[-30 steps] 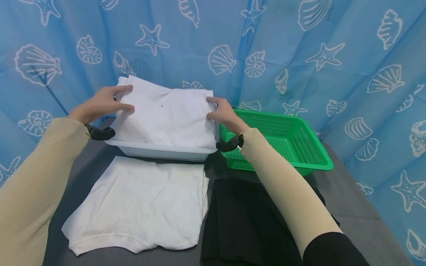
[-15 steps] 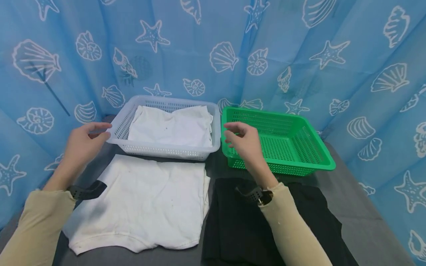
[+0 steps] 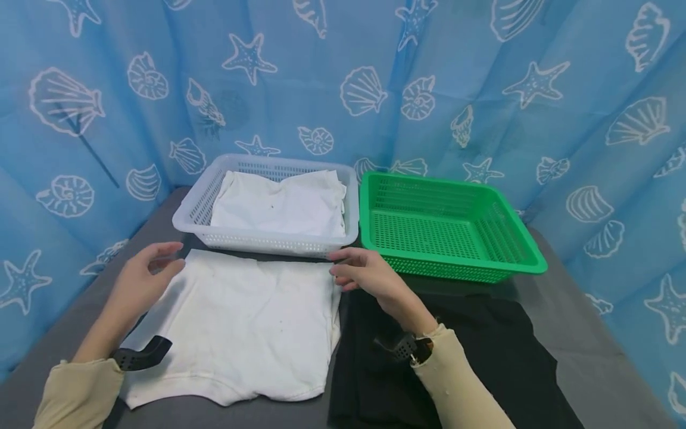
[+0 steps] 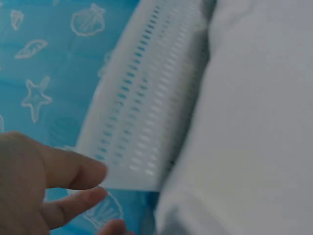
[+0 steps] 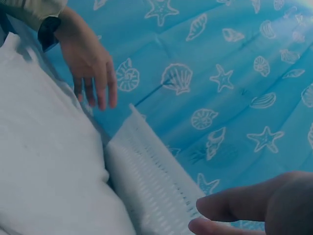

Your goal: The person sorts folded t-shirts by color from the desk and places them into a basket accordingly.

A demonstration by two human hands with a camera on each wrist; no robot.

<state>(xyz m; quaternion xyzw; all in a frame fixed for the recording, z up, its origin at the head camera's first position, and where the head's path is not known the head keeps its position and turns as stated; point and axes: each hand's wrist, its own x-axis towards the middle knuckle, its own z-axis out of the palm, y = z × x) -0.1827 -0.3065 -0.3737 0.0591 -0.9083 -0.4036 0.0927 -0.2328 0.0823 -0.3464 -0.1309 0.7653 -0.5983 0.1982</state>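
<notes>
A grey, cloth-like surface (image 3: 595, 333) carried two baskets and two garments. Toward its far side stood a white basket (image 3: 262, 241) and, just beside it on the right, a green basket (image 3: 455, 269), both upright with perforated walls. A folded white garment (image 3: 241, 325) lay flat before the white basket; close on its right lay a black garment (image 3: 498, 345), running past the lower edge of the head view.

Your right grip (image 3: 375, 277) hides some white cloth (image 3: 241, 322) near the green basket (image 3: 426, 235); black cloth (image 3: 498, 345) below it is cut off.
</notes>
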